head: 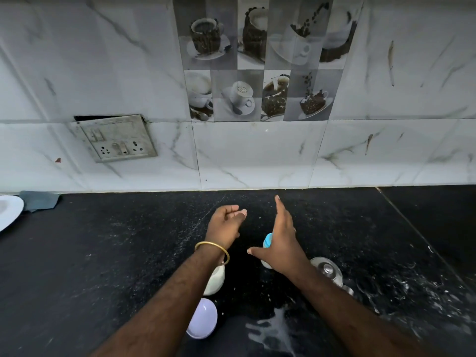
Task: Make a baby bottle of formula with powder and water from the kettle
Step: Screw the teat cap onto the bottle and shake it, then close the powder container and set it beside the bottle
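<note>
Over the black counter (116, 253) both my hands are stretched forward with nothing in them. My left hand (225, 225) is loosely cupped, fingers curled, a gold bangle on its wrist. My right hand (280, 243) is spread flat, fingers pointing at the wall. Under the right hand stands the baby bottle (268, 243), blue-collared and mostly hidden. A container of white powder (215, 280) sits beneath my left wrist. A pale round lid (202, 322) lies close to the front edge. The steel kettle lid (327, 270) shows at the right, behind my right forearm.
A marble-tiled wall closes the back of the counter, with a socket plate (117, 139) at left. A white plate (9, 211) and a grey cloth (38, 200) lie at the far left. White spilled streaks (273, 333) mark the counter near the front right.
</note>
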Demonstrator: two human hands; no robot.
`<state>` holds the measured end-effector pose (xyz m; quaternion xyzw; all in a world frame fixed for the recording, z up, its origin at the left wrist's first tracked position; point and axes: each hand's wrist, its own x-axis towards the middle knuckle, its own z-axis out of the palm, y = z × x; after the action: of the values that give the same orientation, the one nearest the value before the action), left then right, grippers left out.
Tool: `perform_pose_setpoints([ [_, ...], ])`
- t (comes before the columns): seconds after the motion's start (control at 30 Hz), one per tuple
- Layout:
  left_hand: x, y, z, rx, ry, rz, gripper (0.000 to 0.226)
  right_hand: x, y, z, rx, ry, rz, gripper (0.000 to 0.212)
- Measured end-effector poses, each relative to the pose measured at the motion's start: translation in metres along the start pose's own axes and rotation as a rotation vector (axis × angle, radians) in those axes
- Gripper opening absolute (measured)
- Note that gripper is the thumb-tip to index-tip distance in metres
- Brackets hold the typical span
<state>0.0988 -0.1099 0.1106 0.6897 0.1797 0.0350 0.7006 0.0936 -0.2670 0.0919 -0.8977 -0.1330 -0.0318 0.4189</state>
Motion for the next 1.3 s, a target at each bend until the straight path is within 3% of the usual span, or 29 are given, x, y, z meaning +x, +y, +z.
perform_pose_setpoints([
  [0.13,-0.002,0.011,-0.040,0.020,0.057,0.047,0.025,0.007,-0.039,0.005,-0.185,-0.006,-0.201,0.114],
  [0.23,-0.007,0.005,-0.073,0.012,0.147,0.053,0.023,0.003,-0.062,0.018,-0.190,0.108,-0.485,0.055],
  [0.27,-0.010,0.001,-0.082,0.009,0.177,0.046,0.023,-0.001,-0.067,0.025,-0.195,0.088,-0.571,0.038],
  [0.33,-0.015,-0.008,-0.098,0.001,0.225,0.028,0.024,-0.010,-0.075,0.039,-0.208,-0.138,-0.666,0.023],
  [0.4,-0.022,-0.017,-0.110,0.014,0.254,0.009,0.025,-0.020,-0.077,0.054,-0.265,-0.460,-0.687,0.028],
  [0.47,-0.029,-0.027,-0.120,0.036,0.274,-0.005,0.024,-0.028,-0.074,0.071,-0.446,-0.703,-0.753,0.045],
  [0.6,-0.041,-0.044,-0.135,0.055,0.318,-0.041,0.021,-0.044,-0.069,0.098,-0.738,-0.916,-0.790,0.080],
  [0.7,-0.049,-0.053,-0.142,0.040,0.346,-0.069,0.020,-0.049,-0.066,0.111,-0.881,-0.946,-0.783,0.092],
  [1.0,-0.062,-0.062,-0.143,0.021,0.350,-0.080,0.020,-0.051,-0.061,0.121,-0.903,-0.924,-0.766,0.077],
  [1.1,-0.062,-0.061,-0.141,0.017,0.342,-0.079,0.018,-0.053,-0.063,0.121,-0.906,-0.908,-0.783,0.084],
  [1.2,-0.060,-0.058,-0.141,0.010,0.340,-0.083,0.017,-0.056,-0.067,0.111,-0.843,-0.828,-0.793,0.086],
  [1.3,-0.053,-0.051,-0.141,-0.045,0.353,-0.099,0.017,-0.052,-0.082,0.090,-0.715,-0.650,-0.762,0.073],
])
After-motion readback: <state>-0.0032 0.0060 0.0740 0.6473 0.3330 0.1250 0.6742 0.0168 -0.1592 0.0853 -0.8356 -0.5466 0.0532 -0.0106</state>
